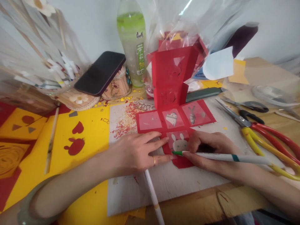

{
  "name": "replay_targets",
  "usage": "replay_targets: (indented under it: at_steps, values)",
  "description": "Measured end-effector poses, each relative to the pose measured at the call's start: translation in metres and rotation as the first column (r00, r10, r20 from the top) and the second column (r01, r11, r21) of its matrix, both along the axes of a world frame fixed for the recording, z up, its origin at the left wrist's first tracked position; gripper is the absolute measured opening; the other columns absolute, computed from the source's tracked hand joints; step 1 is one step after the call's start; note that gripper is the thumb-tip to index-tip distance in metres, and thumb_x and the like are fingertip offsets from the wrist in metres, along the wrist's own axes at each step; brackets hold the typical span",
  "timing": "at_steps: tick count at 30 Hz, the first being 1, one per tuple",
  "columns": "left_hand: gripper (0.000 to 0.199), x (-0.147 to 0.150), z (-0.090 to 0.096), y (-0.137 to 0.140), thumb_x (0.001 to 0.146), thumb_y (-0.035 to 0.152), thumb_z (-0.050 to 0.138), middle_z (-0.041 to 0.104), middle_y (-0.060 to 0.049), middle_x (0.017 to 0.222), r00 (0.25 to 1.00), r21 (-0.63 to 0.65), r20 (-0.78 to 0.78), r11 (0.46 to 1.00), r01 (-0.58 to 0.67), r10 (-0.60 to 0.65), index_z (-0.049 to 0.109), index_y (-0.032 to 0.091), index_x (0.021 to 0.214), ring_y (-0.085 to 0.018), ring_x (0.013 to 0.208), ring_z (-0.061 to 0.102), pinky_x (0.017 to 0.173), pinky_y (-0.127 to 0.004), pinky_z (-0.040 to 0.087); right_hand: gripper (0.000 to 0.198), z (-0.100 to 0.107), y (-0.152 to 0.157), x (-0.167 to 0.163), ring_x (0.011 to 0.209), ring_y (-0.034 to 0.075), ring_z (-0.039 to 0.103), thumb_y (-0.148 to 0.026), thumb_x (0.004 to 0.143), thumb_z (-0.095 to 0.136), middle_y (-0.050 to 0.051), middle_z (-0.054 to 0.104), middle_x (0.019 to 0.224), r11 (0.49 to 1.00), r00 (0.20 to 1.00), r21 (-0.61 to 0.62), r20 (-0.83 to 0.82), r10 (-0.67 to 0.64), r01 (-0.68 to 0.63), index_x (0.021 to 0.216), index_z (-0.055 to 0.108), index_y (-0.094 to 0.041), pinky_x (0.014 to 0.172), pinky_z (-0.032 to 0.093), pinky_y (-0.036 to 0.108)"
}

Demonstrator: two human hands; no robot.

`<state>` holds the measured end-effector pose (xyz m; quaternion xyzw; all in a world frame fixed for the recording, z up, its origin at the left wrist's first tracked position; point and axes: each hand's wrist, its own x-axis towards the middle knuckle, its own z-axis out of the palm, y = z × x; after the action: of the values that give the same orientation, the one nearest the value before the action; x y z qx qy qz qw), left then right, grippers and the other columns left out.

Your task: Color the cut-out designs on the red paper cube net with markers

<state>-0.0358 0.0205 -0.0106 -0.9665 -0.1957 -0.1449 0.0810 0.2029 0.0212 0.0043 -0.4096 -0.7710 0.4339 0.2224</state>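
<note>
My right hand [215, 147] is closed around a green-tipped white marker [217, 157]. The marker lies nearly level, its tip at the lower edge of a bunny-face cutout window [180, 145]. That window belongs to a red paper box net [167, 114] with translucent panels, including a heart and a carrot-like shape. My left hand [138, 151] rests with fingers spread on the net, left of the bunny, a ring on one finger. A second white pen [153, 197] sticks out from beneath the left hand toward me; whether the hidden thumb touches it, I cannot tell.
A whitish board [131, 200] lies under the work, beside yellow paper [93, 125] with red cutouts. Scissors [264, 134] lie at right. Behind stand a drink bottle [132, 43], a phone [100, 73] on wooden pots, and a red paper box [171, 68] near clear plastic.
</note>
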Motion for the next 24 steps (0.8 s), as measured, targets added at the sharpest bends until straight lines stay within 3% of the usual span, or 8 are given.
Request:
replay_targets:
  at_steps: [24]
  values:
    - [0.033,-0.0013,-0.0016,0.0015,0.093,0.02,0.038,0.057,-0.006,0.121,1.0,-0.011,-0.015,1.0,0.016,-0.016,0.053,0.035,0.118,-0.024,0.106,0.054,0.061,-0.028,0.053,0.021,-0.0049,-0.0022,0.0023,0.047,0.006,0.043,-0.022,0.079,0.057,-0.004,0.051,0.055,0.999,1.0,0.052,0.011,0.001,-0.001,0.061,0.045,-0.019,0.042,0.034,0.018]
